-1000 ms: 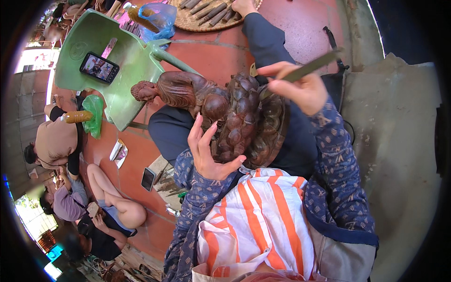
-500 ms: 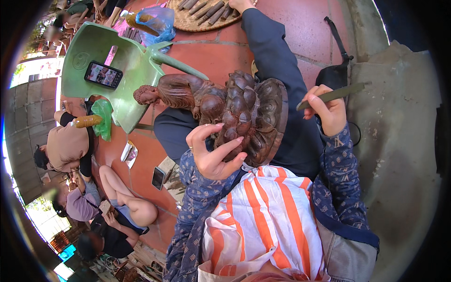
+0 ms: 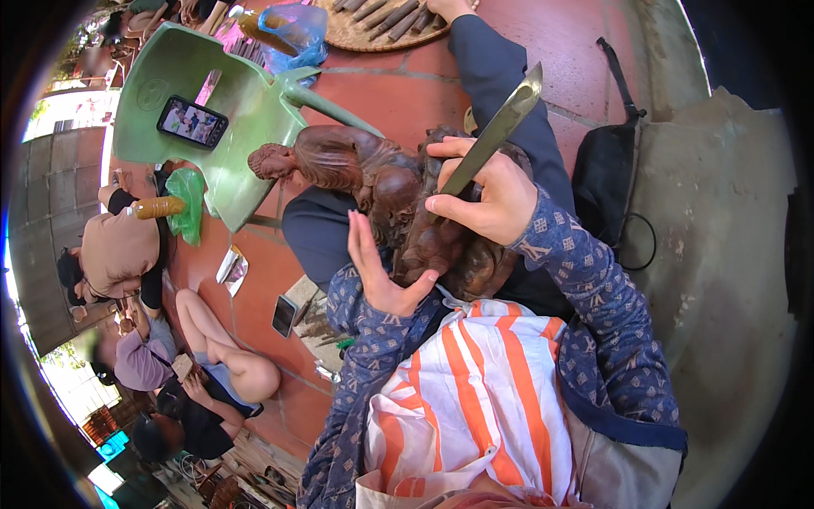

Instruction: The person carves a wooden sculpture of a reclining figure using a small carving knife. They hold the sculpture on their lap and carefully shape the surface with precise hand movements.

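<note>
A dark reddish-brown carved wooden statue (image 3: 392, 180) lies on its side across my lap, head to the left and rounded petal-like base to the right. My right hand (image 3: 502, 197) is over the base, closed around a long metal carving gouge (image 3: 498, 125). The gouge's hollow-ended tip points up and away from me. My left hand (image 3: 383, 284) is at the statue's near side with fingers stretched and thumb spread, its thumb against the wood. Part of the base is hidden beneath my right hand.
A green plastic chair (image 3: 246, 93) stands beyond the statue's head, with a phone (image 3: 192, 121) on it. Another phone (image 3: 284, 316) lies at the left. A woven tray (image 3: 348, 36) of tool handles is at the far side, and a black bag (image 3: 604, 182) at the right. Several people sit at the left.
My right hand has swung left with the gouge from beside the statue to over its base, tilting the gouge upward. My left hand's fingers have straightened, and it has slid nearer me.
</note>
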Motion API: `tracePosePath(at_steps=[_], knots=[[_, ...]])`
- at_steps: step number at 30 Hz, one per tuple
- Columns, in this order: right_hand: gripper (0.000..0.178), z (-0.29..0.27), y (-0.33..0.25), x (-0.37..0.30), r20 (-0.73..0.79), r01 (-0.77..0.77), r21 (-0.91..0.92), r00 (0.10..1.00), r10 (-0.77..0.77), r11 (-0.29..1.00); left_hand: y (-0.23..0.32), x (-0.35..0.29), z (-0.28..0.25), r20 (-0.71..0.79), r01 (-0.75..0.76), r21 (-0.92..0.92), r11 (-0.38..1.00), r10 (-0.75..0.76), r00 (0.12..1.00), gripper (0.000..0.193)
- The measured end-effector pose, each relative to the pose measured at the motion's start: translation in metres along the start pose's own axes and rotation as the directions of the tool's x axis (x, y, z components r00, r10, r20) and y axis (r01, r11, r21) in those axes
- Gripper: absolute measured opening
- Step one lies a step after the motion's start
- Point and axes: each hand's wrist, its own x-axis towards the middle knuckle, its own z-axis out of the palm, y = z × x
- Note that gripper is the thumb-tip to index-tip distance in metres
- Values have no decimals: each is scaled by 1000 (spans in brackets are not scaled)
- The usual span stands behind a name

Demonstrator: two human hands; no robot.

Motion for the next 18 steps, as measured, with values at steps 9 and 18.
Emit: tracePosePath(at_steps=[9,18], knots=[[18,-11,-3,6,91,-84,148,993,71,985,-7,0,7,78,32,-40,999,-29,997,114],[19,-12,-7,17,140,-121,76,984,110,990,-5,4,3,75,-5,39,999,2,997,111]])
